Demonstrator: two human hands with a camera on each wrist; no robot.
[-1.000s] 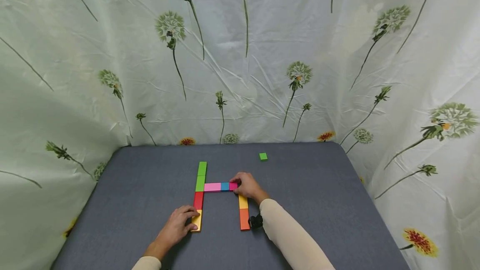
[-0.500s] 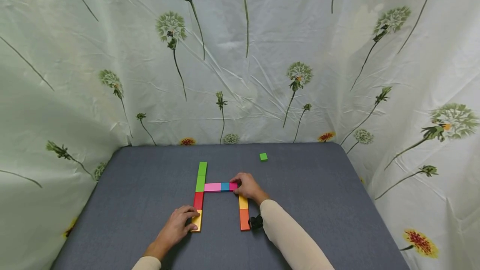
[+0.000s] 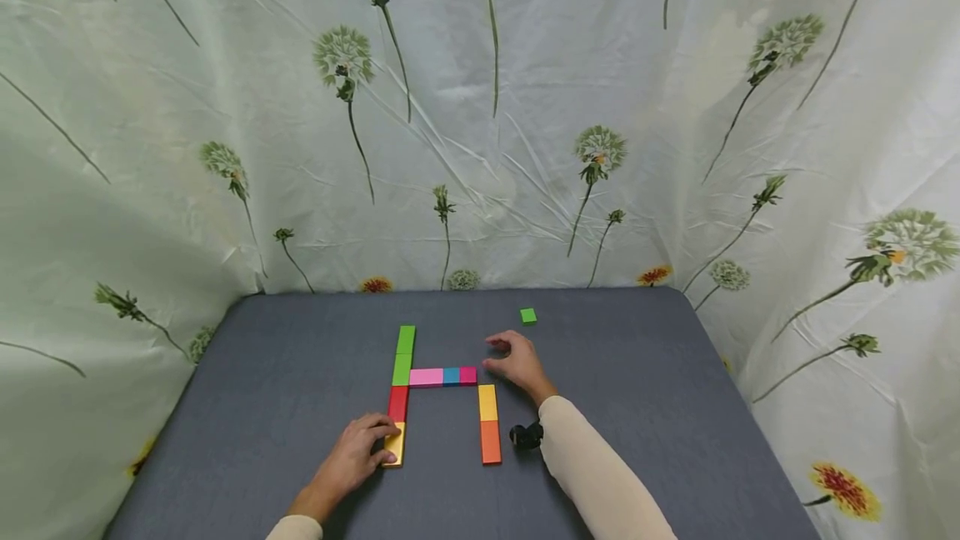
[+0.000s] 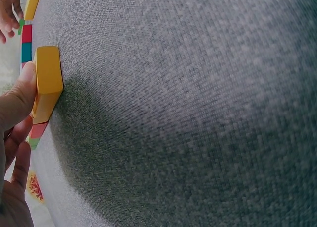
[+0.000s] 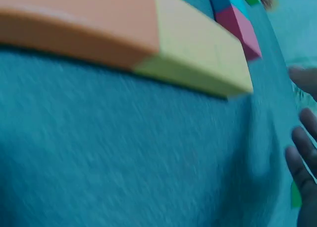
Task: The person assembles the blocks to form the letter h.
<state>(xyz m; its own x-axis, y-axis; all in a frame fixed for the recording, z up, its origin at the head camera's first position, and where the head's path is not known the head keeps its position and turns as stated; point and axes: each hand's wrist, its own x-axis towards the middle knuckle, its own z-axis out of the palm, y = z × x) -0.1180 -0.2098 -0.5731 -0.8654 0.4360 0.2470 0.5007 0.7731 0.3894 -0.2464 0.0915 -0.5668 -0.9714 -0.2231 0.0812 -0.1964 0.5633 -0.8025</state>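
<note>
At the near end of the left column, my left hand (image 3: 352, 452) grips a yellow block (image 4: 49, 71) between thumb and fingers. A red block (image 3: 398, 403) and two green blocks (image 3: 402, 355) continue that column away from me. From it a crossbar runs right: a pink block (image 3: 426, 377), a blue block (image 3: 451, 377) and a magenta block (image 3: 468, 376). My right hand (image 3: 517, 365) hovers just right of the magenta block, holding nothing, thumb and fingers apart. Below the crossbar's right end, another yellow block (image 3: 487, 402) meets an orange block (image 3: 491, 442).
A small green block (image 3: 528, 316) lies alone near the back edge of the dark grey table (image 3: 300, 373). Behind and beside the table hangs a pale flowered cloth (image 3: 480, 148). A black wrist camera (image 3: 527, 437) sits on my right wrist.
My right hand has let go of the magenta block and moved up and right, toward the lone green block. My left hand stays on the yellow block.
</note>
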